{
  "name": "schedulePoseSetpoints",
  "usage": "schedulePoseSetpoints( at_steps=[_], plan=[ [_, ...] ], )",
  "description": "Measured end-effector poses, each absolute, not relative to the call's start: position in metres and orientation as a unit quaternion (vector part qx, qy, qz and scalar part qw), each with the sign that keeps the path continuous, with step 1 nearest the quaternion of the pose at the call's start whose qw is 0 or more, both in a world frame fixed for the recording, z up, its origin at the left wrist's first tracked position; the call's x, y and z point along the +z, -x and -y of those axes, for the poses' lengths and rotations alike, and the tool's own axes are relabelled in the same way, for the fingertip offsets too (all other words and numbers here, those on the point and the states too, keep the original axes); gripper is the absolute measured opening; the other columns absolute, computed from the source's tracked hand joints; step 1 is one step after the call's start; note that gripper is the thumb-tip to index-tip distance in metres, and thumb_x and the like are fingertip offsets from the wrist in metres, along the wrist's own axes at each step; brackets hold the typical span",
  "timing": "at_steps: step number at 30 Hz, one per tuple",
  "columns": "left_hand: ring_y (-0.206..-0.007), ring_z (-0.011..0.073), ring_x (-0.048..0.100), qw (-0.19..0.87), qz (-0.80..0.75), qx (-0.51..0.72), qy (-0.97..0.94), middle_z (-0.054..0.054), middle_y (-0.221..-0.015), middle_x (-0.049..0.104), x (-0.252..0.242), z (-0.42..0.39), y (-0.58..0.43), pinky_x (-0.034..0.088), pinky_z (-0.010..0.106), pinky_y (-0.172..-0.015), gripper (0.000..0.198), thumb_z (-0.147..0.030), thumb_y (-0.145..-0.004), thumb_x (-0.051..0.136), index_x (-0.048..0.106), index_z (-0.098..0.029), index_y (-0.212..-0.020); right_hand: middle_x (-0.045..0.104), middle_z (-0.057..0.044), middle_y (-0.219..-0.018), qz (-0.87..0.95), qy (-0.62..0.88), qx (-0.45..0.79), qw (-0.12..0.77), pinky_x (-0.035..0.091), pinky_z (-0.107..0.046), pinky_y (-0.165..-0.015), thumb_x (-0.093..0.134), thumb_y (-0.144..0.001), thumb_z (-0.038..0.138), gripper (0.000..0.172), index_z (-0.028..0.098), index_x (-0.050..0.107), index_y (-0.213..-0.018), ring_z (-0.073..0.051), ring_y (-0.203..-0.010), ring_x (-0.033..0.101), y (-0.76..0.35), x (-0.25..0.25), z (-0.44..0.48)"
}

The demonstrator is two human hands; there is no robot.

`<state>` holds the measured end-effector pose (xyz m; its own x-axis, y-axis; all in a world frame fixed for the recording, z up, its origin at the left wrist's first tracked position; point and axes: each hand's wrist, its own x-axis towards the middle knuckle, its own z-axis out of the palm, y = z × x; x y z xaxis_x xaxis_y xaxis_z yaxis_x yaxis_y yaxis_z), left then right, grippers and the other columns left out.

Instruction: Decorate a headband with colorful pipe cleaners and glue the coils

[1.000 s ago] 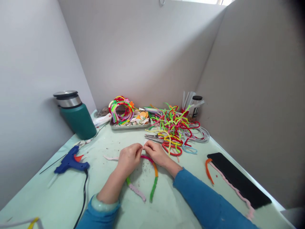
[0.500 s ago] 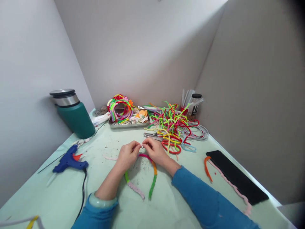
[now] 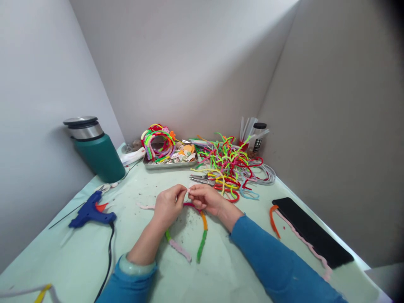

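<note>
The left hand [image 3: 168, 206] and right hand [image 3: 206, 198] meet above the counter [image 3: 227, 269]. Each grip is pinched together on a tiny pale bit [image 3: 188, 190]. A pink fuzzy strip [image 3: 145, 206] pokes out beside the left hand; I cannot tell if it joins the bit. A colorful fuzzy arch [image 3: 202, 244] lies on the counter, partly hidden by the hands.

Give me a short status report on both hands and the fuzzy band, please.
Left hand and right hand nearly touching, small pale piece at fingertips. Fuzzy band arched on table, partly hidden by left hand. Scissors just beyond right hand.
</note>
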<state>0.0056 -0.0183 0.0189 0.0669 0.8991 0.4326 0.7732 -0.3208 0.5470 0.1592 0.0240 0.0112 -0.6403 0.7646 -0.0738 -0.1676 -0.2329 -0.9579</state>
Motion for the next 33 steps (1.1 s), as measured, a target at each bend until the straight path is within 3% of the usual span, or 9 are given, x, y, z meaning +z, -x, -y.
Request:
schedulePoseSetpoints(
  at_steps=[5, 8, 12, 24, 29, 33],
  plan=[
    [-0.058, 0.011, 0.053, 0.143, -0.605, 0.39, -0.679, -0.001, -0.066, 0.063, 0.017, 0.014, -0.003, 0.035, 0.021, -0.058, 0.022, -0.033, -0.081, 0.045, 0.062, -0.019, -0.077, 0.053, 0.001, -0.069, 0.69, 0.378, 0.431, 0.442, 0.036, -0.021, -0.053, 0.054, -0.078, 0.028, 0.011, 0.017, 0.055, -0.081, -0.009, -0.057, 0.046, -0.151, 0.009, -0.016],
    [-0.057, 0.011, 0.052, 0.164, -0.609, 0.393, -0.669, -0.001, -0.064, 0.062, 0.016, 0.012, -0.003, 0.034, 0.021, -0.056, 0.023, -0.034, -0.08, 0.046, 0.062, -0.019, -0.076, 0.057, -0.002, -0.077, 0.772, 0.381, 0.246, 0.445, 0.038, -0.024, -0.063, 0.052, -0.082, 0.027, 0.01, 0.018, 0.056, -0.082, -0.012, -0.069, 0.05, -0.15, 0.008, -0.011],
    [-0.052, 0.0106, 0.048, 0.172, -0.608, 0.392, -0.669, -0.002, -0.058, 0.058, 0.017, 0.013, -0.005, 0.033, 0.021, -0.052, 0.024, -0.035, -0.08, 0.045, 0.061, -0.018, -0.074, 0.058, -0.004, -0.08, 0.814, 0.379, 0.135, 0.42, 0.037, -0.024, -0.064, 0.044, -0.087, 0.026, 0.015, 0.017, 0.055, -0.082, -0.014, -0.072, 0.052, -0.152, 0.006, -0.009],
    [-0.049, 0.0094, 0.045, 0.185, -0.578, 0.384, -0.696, -0.003, -0.054, 0.053, 0.015, 0.015, -0.008, 0.031, 0.019, -0.05, 0.024, -0.035, -0.081, 0.044, 0.058, -0.018, -0.073, 0.057, -0.005, -0.084, 0.827, 0.413, 0.038, 0.381, 0.036, -0.025, -0.066, 0.038, -0.089, 0.022, 0.016, 0.018, 0.053, -0.085, -0.014, -0.074, 0.053, -0.151, 0.003, -0.01],
    [-0.049, 0.0099, 0.048, 0.121, -0.597, 0.352, -0.711, -0.003, -0.054, 0.057, 0.013, 0.016, -0.008, 0.031, 0.02, -0.051, 0.02, -0.03, -0.081, 0.045, 0.062, -0.02, -0.08, 0.055, -0.003, -0.076, 0.813, 0.436, 0.076, 0.379, 0.034, -0.025, -0.062, 0.039, -0.085, 0.019, 0.013, 0.017, 0.05, -0.078, -0.013, -0.068, 0.049, -0.149, 0.002, -0.011],
    [-0.057, 0.0135, 0.057, 0.031, -0.617, 0.297, -0.728, 0.001, -0.064, 0.065, 0.014, 0.017, -0.005, 0.032, 0.022, -0.056, 0.021, -0.026, -0.081, 0.045, 0.064, -0.023, -0.087, 0.049, 0.001, -0.064, 0.781, 0.441, 0.194, 0.397, 0.031, -0.024, -0.057, 0.043, -0.079, 0.02, 0.011, 0.018, 0.048, -0.069, -0.012, -0.06, 0.044, -0.149, 0.007, -0.013]
  ],
)
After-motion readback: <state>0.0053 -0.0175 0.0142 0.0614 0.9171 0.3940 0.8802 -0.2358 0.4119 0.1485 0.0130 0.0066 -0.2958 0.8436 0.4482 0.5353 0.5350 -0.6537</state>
